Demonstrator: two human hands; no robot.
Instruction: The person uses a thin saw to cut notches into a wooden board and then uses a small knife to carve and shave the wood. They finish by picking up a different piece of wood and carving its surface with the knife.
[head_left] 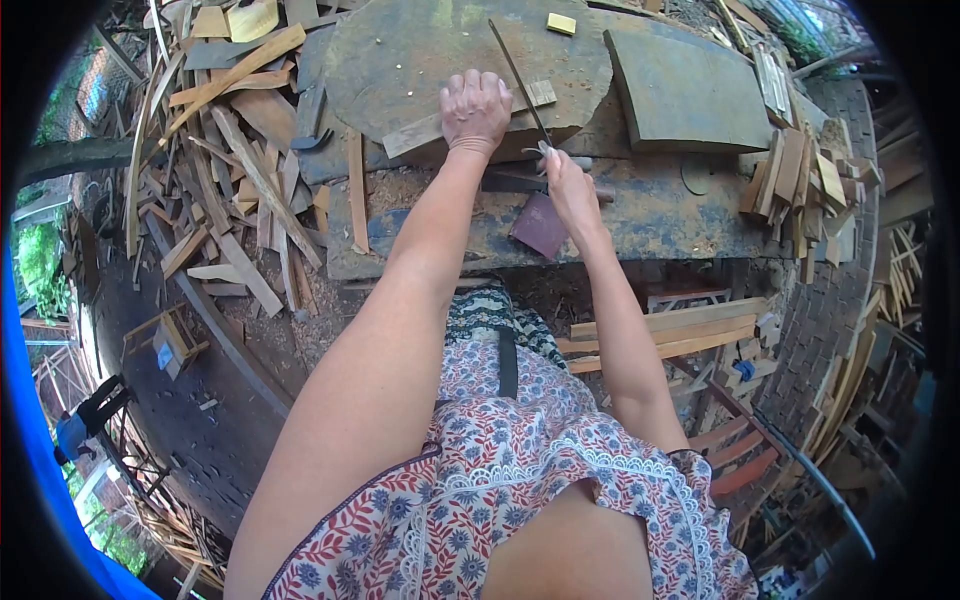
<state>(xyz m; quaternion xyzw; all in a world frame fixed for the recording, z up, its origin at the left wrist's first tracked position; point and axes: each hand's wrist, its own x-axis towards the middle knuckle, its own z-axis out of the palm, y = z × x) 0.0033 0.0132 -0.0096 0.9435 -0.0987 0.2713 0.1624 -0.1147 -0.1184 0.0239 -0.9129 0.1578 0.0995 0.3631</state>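
My left hand (pixel 475 112), fingers curled down, presses a narrow wooden strip (pixel 415 134) onto a thick wooden slab (pixel 385 75). My right hand (pixel 572 190) is closed round the handle of a handsaw (pixel 517 75). The saw's thin blade points away from me and crosses the strip just right of my left hand; whether it has cut in cannot be told. Under my right wrist lies a reddish-brown square (pixel 540 226), perhaps sandpaper. A tool with a wooden handle (pixel 604 195) is partly hidden behind the same hand.
A second thick slab (pixel 690 95) sits right on the worn workbench (pixel 690 225). A small yellow block (pixel 561 23) lies at the back. Wood offcuts (pixel 250 170) heap up at left, with stacked pieces (pixel 800 185) at right. Long boards (pixel 670 330) lie below the bench.
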